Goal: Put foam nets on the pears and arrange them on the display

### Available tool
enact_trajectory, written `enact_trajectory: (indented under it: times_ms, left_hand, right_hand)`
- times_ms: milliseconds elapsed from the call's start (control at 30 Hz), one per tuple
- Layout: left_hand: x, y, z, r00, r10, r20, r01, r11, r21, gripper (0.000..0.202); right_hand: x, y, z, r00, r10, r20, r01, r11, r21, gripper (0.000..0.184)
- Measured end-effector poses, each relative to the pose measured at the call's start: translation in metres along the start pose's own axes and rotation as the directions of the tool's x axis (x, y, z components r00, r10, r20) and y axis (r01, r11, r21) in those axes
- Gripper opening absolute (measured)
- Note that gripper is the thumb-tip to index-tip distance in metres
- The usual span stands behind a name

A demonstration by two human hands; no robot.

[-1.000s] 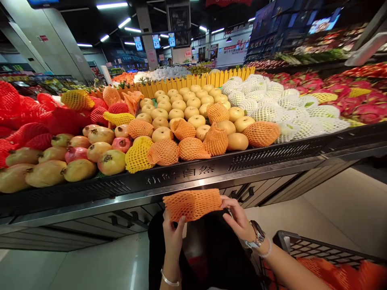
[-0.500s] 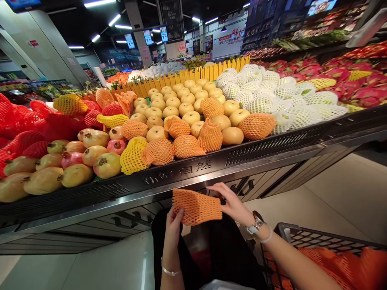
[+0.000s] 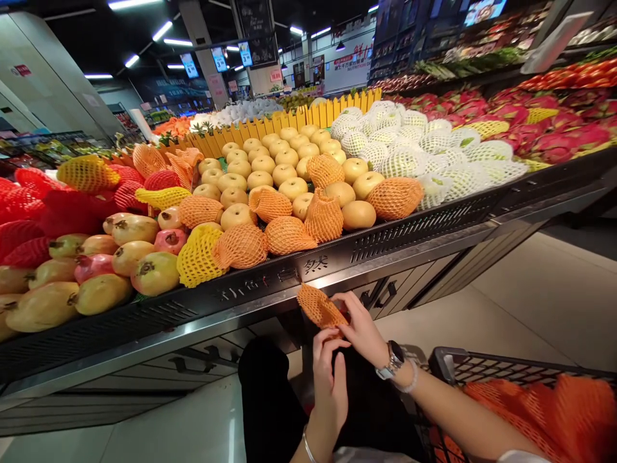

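Note:
An orange foam fruit net is in front of the stand's edge, narrow and tilted, its far end pointing up and left. My right hand grips its near right end between thumb and fingers. Just below, my left hand has its thumb apart from its fingers, the fingertips at the net's near end; whether they touch it I cannot tell. Beyond the hands, round yellow-brown pears lie on the stand, several wrapped in orange nets like the one at the front.
Pomegranates lie at the left, white-netted fruit and dragon fruit at the right. A black rim with a metal ledge edges the stand. A cart holding orange nets stands at my right.
My left hand has let go of the net's left side and moved right, beside my right hand. The net has turned from broad and flat to narrow and tilted. The view has shifted slightly right.

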State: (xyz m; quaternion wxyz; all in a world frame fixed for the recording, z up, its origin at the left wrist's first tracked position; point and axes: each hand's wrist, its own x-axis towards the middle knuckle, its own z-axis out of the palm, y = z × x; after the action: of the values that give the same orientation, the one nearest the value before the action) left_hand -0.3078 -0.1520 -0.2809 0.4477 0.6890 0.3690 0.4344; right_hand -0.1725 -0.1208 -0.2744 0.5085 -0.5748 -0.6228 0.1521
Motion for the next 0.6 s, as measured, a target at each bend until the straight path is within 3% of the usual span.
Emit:
enact_trajectory:
  times_ms: [100,167,267,333,467,500,600]
  left_hand:
    - [0.001,-0.013,0.004,0.996,-0.076,-0.04,0.079,0.995,0.055,0.03]
    - [-0.003,-0.022,0.006,0.99,-0.123,-0.062,0.126,0.991,0.053,0.034]
    - [-0.009,-0.033,0.006,0.973,-0.177,-0.146,0.176,0.984,-0.019,0.04]
    - [-0.01,-0.037,0.003,0.968,-0.176,-0.181,0.166,0.984,-0.066,0.046]
    - [-0.001,-0.037,-0.011,0.958,-0.137,-0.252,0.099,0.983,-0.156,0.042]
    - [0.001,-0.035,-0.015,0.936,-0.151,-0.318,0.087,0.975,-0.206,0.038]
    - [0.007,-0.029,-0.022,0.815,-0.235,-0.529,-0.001,0.913,-0.408,0.031]
  right_hand:
    - [-0.005,-0.007,0.0,0.997,-0.028,-0.068,0.033,0.998,0.061,0.031]
    - [-0.009,-0.014,-0.001,0.986,-0.144,-0.083,0.149,0.987,0.054,0.026]
    - [-0.015,-0.024,-0.003,0.918,-0.391,-0.068,0.391,0.92,-0.026,0.022]
    - [-0.017,-0.028,-0.003,0.874,-0.485,-0.025,0.483,0.873,-0.068,0.019]
    - [-0.016,-0.029,0.003,0.879,-0.458,0.134,0.473,0.873,-0.12,0.02]
    - [-0.016,-0.029,0.005,0.886,-0.433,0.166,0.456,0.879,-0.138,0.022]
    - [-0.017,-0.03,0.01,0.882,-0.437,0.175,0.46,0.879,-0.122,0.025]
